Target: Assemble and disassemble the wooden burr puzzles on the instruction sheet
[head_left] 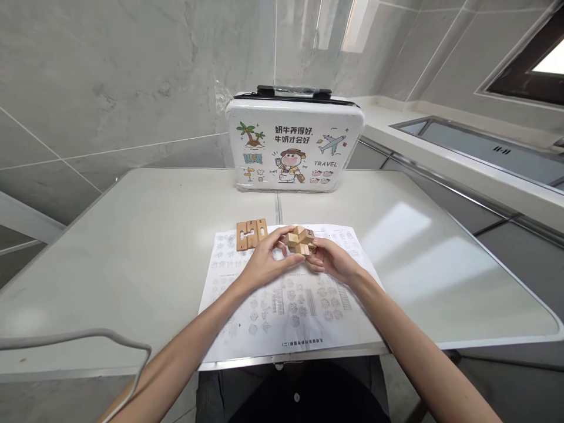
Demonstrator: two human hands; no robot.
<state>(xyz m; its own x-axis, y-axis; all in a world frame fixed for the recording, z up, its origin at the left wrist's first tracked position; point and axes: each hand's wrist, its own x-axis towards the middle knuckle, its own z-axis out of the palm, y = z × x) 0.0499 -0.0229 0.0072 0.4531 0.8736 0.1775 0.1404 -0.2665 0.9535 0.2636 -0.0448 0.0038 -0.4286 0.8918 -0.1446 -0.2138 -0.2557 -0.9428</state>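
Observation:
A partly joined wooden puzzle [298, 240] of crossed notched bars sits between my two hands, just above a printed sheet of diagrams [286, 294]. My left hand [264, 258] pinches its left side with thumb and fingers. From the right, my right hand [330, 258] grips it with curled fingers. Three loose notched wooden bars [251, 234] lie side by side on the sheet's far left corner, close to my left hand.
A white table [132, 247] holds the sheet. A white case [294, 144] with cartoon prints and a black handle stands at the table's far edge against the tiled wall. A grey cable [88, 338] crosses the near left. A counter [462, 153] runs along the right.

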